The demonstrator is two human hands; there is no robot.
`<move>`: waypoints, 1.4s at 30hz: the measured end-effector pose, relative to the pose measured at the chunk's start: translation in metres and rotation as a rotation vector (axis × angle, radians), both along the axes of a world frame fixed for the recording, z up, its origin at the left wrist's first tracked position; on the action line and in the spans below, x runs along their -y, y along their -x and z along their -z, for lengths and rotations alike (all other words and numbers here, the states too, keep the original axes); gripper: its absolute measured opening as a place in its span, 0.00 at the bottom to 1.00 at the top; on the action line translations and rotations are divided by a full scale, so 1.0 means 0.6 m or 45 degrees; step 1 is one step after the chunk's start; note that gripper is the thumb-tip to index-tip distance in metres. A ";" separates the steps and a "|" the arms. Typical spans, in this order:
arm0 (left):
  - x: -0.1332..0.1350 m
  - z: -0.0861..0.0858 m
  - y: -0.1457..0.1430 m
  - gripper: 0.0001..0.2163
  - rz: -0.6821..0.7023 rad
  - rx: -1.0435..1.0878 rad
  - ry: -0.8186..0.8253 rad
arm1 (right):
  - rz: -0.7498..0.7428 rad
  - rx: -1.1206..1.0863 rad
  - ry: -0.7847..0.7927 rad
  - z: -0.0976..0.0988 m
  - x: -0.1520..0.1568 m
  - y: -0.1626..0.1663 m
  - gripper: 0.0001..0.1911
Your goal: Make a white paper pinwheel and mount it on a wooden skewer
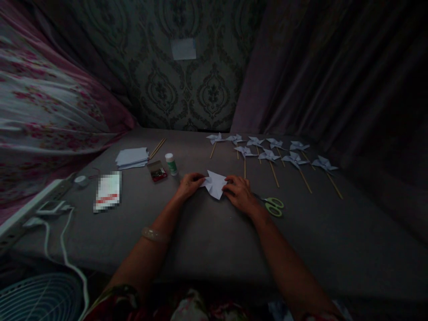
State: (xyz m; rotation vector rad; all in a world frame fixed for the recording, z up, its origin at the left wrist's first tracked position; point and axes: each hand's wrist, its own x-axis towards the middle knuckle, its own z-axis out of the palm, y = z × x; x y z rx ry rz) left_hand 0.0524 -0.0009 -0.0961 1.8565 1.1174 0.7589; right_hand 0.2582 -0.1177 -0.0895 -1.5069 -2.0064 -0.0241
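A white paper pinwheel (216, 183), partly folded and with no stick on it, is held just above the table between both hands. Its left edge is pinched by my left hand (190, 185), which has a pale bangle on the wrist. On the opposite edge, the fingers of my right hand (240, 192) are closed round the paper. Green-handled scissors (274, 206) lie beside my right wrist, their blades partly hidden behind it. Left of my left hand stand a glue stick (170, 164) with a white cap and an open small box (157, 171) of what look like metal pins.
Several finished pinwheels on sticks (269, 155) lie in two rows at the back right. A stack of white paper (133, 158) and some loose sticks (158, 148) are at the back left. A power strip (36, 205) with white cables runs along the left edge, above a fan (40, 296).
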 end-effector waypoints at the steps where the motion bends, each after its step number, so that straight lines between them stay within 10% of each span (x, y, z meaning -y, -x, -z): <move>1: 0.000 -0.001 -0.001 0.15 0.006 -0.005 -0.011 | -0.011 0.011 -0.005 0.001 0.000 0.000 0.05; 14: 0.015 -0.023 -0.017 0.13 0.089 -0.289 -0.130 | -0.133 0.115 0.145 -0.014 0.014 0.022 0.05; 21: 0.049 -0.036 -0.010 0.12 -0.125 -0.479 -0.544 | -0.141 0.132 0.207 -0.016 0.015 0.027 0.06; 42: 0.095 -0.046 -0.008 0.13 0.365 -0.754 -0.759 | 0.017 -0.151 0.228 0.000 0.003 0.044 0.05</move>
